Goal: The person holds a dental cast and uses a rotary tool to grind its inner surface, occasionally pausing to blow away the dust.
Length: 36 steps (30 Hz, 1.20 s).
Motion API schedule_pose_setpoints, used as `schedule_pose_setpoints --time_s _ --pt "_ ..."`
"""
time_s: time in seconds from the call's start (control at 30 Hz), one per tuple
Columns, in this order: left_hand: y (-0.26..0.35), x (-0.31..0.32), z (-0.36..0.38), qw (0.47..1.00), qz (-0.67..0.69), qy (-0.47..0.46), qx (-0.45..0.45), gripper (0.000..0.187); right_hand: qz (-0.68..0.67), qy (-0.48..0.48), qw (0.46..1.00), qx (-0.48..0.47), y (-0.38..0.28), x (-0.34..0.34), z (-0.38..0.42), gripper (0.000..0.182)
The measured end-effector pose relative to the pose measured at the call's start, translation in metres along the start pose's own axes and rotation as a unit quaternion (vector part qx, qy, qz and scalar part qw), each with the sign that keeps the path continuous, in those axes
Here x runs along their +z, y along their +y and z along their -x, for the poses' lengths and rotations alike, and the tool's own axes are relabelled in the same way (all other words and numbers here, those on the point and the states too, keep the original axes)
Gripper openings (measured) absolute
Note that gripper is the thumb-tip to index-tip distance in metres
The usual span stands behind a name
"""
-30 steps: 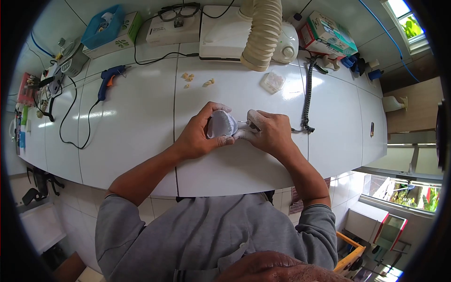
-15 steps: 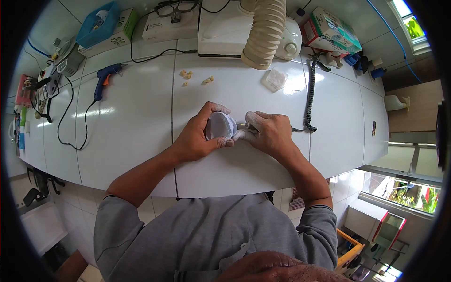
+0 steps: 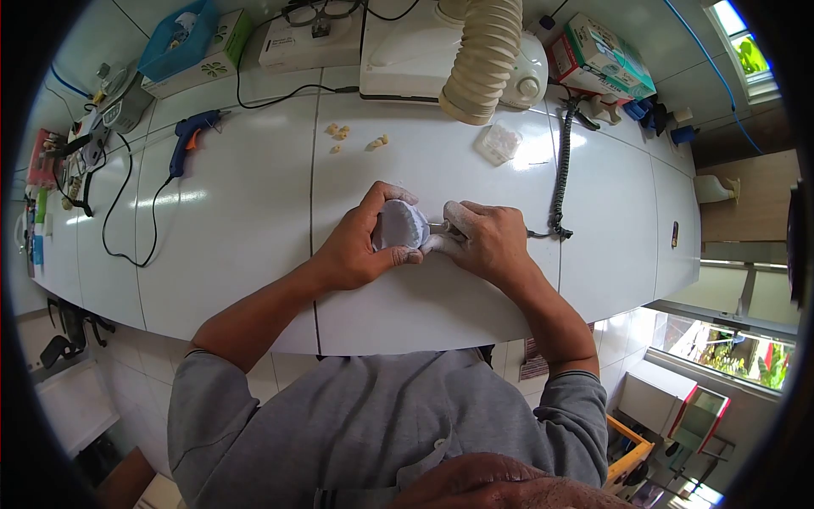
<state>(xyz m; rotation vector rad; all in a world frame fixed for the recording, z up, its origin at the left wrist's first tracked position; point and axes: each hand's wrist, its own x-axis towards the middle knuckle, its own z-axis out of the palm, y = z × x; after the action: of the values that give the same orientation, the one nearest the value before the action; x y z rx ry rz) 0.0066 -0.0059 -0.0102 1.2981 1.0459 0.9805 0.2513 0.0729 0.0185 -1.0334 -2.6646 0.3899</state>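
Observation:
My left hand [image 3: 365, 242] is wrapped around a white plaster dental cast [image 3: 397, 225], its thumb along the near side and its fingers over the far side. The row of teeth on the cast faces right. My right hand [image 3: 482, 237] grips a rotary handpiece [image 3: 437, 227]; only its metal front end shows, pointing left against the cast. Whether the tip touches the plaster is too small to tell. A coiled black cord [image 3: 561, 170] runs to the back of the right hand. White dust coats the fingers of both hands.
A ribbed suction hose [image 3: 483, 64] hangs beyond the hands, before a white machine [image 3: 398, 64]. Several small yellowish pieces [image 3: 339, 131] and a clear box [image 3: 498, 144] lie mid-table. A blue glue gun [image 3: 188, 140] with its cord is at left. Boxes [image 3: 598, 55] stand back right.
Both hands keep their grip on the cast and the handpiece, nearly still. The whole view has shifted very slightly.

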Motion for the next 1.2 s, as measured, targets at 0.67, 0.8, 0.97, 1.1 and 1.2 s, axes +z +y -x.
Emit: schedule_pose_setpoints --time_s 0.67,0.8,0.97,1.1,1.2 --pt "0.0107 0.0004 0.0019 1.000 0.011 -0.007 -0.021 0.067 0.004 -0.014 1.000 -0.007 0.0013 0.0005 0.0012 0.042" --pt "0.0103 0.0003 0.0021 1.000 0.004 -0.009 -0.014 0.067 0.002 -0.016 1.000 -0.002 0.0011 0.0006 0.0014 0.041" --pt "0.0078 0.0018 0.0018 1.000 -0.005 0.000 0.004 0.066 -0.015 0.019 1.000 -0.012 -0.0003 0.0008 0.0000 0.039" --pt "0.0070 0.0014 0.0014 0.995 0.077 -0.017 -0.053 0.068 -0.018 0.021 1.000 -0.011 -0.0002 0.0021 0.0001 0.038" --pt "0.0071 0.0015 0.0012 0.998 0.048 -0.011 -0.032 0.068 -0.013 0.008 1.000 -0.006 -0.0008 0.0010 0.0003 0.037"
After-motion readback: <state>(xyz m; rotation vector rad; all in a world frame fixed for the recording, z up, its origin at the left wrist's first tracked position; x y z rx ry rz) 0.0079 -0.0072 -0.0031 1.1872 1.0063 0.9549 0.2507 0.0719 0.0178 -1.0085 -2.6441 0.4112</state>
